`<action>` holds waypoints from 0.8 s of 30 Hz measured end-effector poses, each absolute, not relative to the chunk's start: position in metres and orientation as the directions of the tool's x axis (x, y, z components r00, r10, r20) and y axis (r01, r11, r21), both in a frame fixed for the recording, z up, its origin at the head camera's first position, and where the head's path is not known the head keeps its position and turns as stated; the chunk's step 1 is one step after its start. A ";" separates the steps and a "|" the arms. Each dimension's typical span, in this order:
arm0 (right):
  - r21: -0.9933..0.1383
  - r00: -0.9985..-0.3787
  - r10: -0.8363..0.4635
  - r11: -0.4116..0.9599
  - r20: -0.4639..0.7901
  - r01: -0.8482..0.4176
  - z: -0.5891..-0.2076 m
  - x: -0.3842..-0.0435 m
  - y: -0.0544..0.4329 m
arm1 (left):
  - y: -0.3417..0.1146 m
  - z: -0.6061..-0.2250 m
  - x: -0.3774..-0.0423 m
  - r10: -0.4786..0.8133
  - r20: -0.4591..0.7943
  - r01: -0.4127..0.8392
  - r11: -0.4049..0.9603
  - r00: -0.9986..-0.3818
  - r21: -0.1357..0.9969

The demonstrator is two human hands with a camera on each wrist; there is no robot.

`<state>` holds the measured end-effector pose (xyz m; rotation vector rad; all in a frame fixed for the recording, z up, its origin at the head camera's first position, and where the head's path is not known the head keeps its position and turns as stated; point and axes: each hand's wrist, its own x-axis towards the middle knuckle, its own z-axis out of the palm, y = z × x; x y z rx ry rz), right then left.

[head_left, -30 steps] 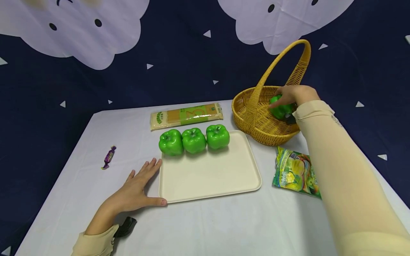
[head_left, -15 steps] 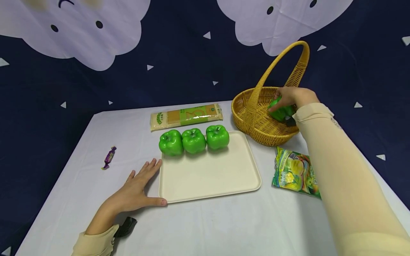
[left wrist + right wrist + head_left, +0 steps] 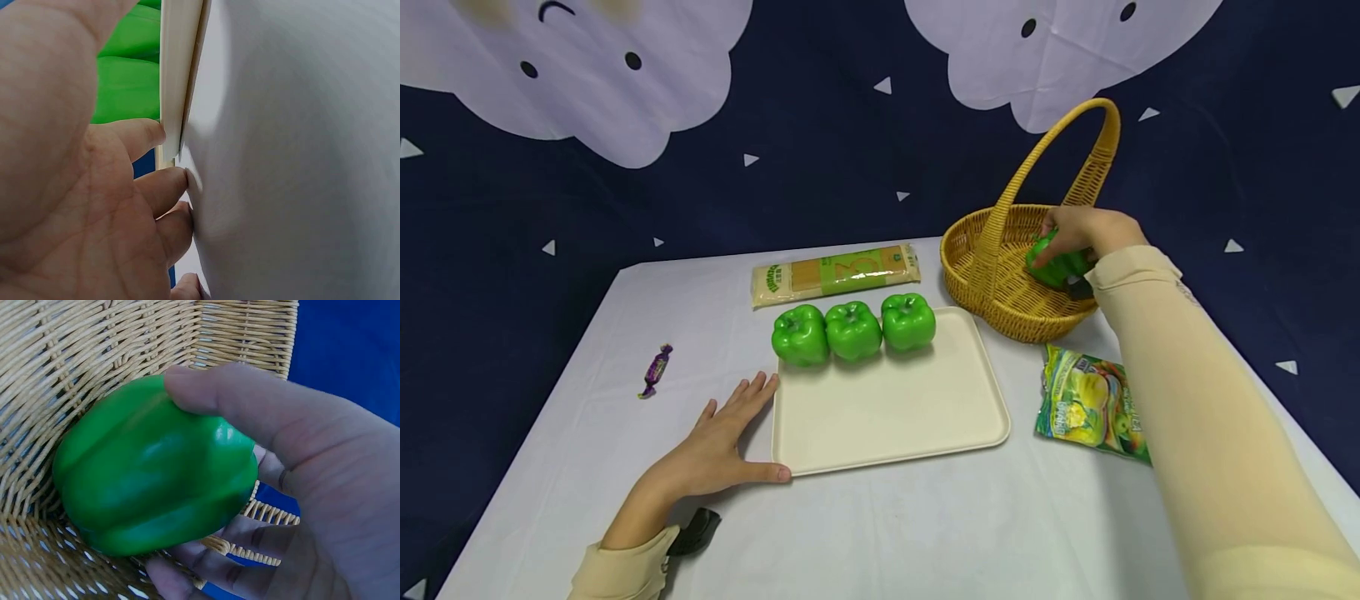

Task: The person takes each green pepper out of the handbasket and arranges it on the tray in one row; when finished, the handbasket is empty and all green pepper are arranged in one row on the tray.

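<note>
Inside the wicker basket, my right hand grips a green bell pepper, thumb on one side and fingers curled round the other. The right wrist view shows that pepper against the woven wall. My left hand lies spread at the left edge of a cream tray, its thumb at the near corner and a fingertip touching the rim. Along the tray's far side stand three more green bell peppers in a row: a left one, a middle one and a right one.
Behind the tray lies a long packet of noodles. A green candy bag, partly covered by the right sleeve, is right of the tray. One purple wrapped candy sits at the left. The basket's tall handle arches over it.
My right hand has shifted very slightly within the basket, still holding the pepper. The left hand and tray stay where they were.
</note>
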<state>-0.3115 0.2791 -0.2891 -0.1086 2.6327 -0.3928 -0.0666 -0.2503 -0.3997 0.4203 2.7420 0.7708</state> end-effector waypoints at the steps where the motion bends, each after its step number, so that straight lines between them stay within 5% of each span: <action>1: -0.299 -0.887 -0.149 0.954 -0.437 -0.013 -0.289 -0.310 0.280 | -0.250 -0.400 -0.067 0.343 -0.170 0.204 0.817 -0.924 0.539; 9: -0.376 -0.897 -0.171 0.926 -0.408 -0.005 -0.289 -0.303 0.287 | -0.250 -0.400 -0.066 0.344 -0.169 0.207 0.819 -0.924 0.536; 24: -0.276 -0.923 -0.216 0.953 -0.319 -0.127 -0.281 -0.291 0.307 | -0.249 -0.400 -0.067 0.346 -0.166 0.210 0.817 -0.924 0.536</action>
